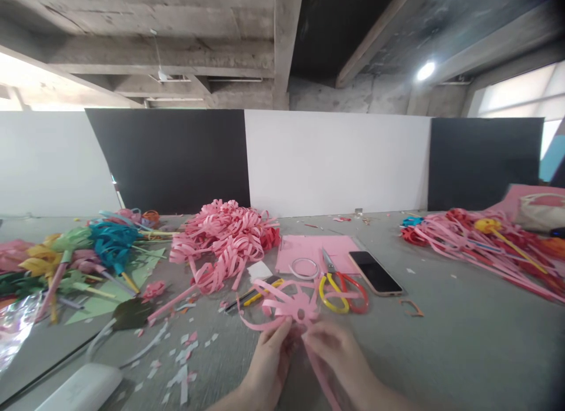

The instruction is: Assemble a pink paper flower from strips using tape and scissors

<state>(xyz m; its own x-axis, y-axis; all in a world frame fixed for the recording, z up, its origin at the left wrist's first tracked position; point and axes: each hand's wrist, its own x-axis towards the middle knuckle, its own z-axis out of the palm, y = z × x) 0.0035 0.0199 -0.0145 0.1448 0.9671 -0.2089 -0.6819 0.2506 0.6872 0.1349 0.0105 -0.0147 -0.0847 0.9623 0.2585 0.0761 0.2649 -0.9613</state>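
Note:
A pink paper strip flower with looped strips and a small hole at its centre is held low in the middle of the view. My left hand pinches its lower left edge between thumb and fingers. On the lower right edge, my right hand has its fingers closed on the pink paper. A long pink strip hangs down between the hands toward the bottom edge. Just beyond the flower lie scissors with yellow and red handles, a roll of tape and a cutter knife.
A large pile of pink strips stands behind left; paper flowers lie farther left. Pink sheets and a phone are beyond the hands. More strips lie right. A white device and scraps are front left.

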